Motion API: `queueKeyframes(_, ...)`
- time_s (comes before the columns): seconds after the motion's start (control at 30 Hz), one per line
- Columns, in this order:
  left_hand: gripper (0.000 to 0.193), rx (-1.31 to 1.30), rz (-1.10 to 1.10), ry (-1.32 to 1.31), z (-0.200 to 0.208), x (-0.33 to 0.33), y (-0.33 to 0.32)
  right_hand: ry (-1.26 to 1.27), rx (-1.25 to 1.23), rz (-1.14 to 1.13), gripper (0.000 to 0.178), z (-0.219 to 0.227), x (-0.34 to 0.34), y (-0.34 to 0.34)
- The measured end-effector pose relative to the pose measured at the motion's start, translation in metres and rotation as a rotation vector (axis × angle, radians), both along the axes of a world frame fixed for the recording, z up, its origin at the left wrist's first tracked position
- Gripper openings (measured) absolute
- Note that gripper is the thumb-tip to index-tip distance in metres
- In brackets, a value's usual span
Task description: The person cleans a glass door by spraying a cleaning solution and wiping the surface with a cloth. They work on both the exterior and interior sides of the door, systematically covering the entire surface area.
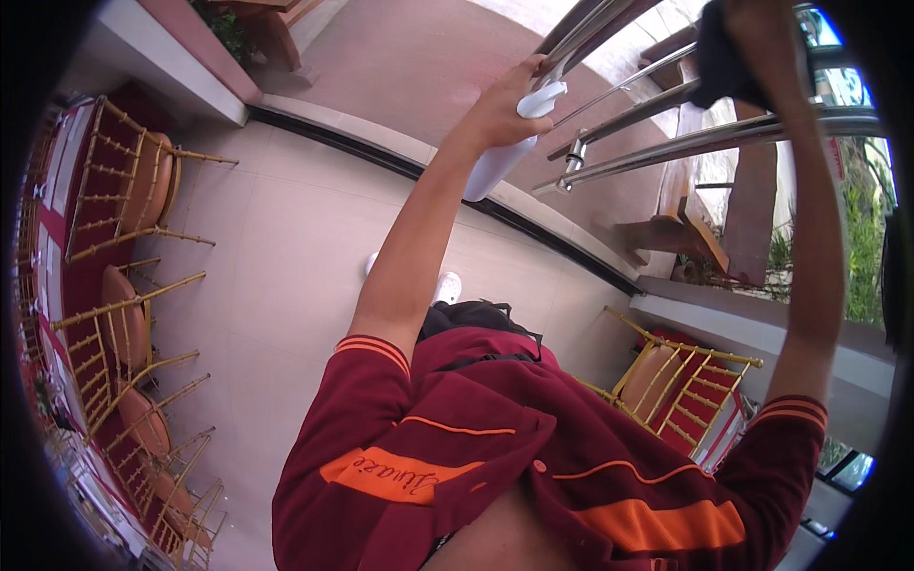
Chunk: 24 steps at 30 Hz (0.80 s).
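Note:
My left hand is wrapped around the neck of a white spray bottle, whose trigger head sticks out past the thumb. Its fingertips come close to the shiny metal bars; whether they touch them I cannot tell. Raised at the upper right, my right hand is closed on a black cloth. The cloth lies over or in front of the bars, and part of it is hidden behind the hand and forearm.
A dark floor track crosses between pale tiles and the reddish paving outside. Gold chairs line a red-clothed table at the left, and another gold chair stands at the right. Outside are wooden benches and greenery.

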State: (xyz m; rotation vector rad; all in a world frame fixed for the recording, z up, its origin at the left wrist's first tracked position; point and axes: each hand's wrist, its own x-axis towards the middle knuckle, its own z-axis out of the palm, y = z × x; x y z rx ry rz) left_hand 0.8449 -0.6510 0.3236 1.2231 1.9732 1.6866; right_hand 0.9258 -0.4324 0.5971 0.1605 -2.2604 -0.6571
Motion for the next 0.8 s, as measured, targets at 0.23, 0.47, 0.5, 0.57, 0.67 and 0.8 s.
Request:
queueKeyframes(0.23, 0.079, -0.028, 0.292, 0.107, -0.051, 0.076, -0.123, -0.387, 0.063, -0.069, 0.042, -0.258, 0.005, -0.015)
queueKeyframes(0.47, 0.068, -0.158, 0.532, 0.071, -0.113, 0.201, -0.314, -0.691, -0.534, 0.003, 0.044, -0.367, 0.156, -0.072)
queueKeyframes(0.5, 0.069, -0.202, 0.564, -0.157, -0.119, 0.220, -0.338, -0.699, -0.823, -0.006, 0.048, -0.378, 0.197, -0.090)
queueKeyframes(0.57, 0.064, -0.232, 0.524, -0.178, -0.131, 0.250, -0.383, -0.878, -1.136, -0.172, 0.053, -0.398, 0.284, -0.132)
queueKeyframes(0.67, 0.053, -0.341, 0.438, -0.151, -0.144, 0.291, -0.438, -1.105, -1.318, -0.554, 0.052, -0.427, 0.412, -0.216)
queueKeyframes(0.8, 0.050, -0.312, 0.196, -0.164, -0.142, 0.344, -0.498, -1.002, -1.555, -0.789, 0.054, -0.442, 0.540, -0.341)
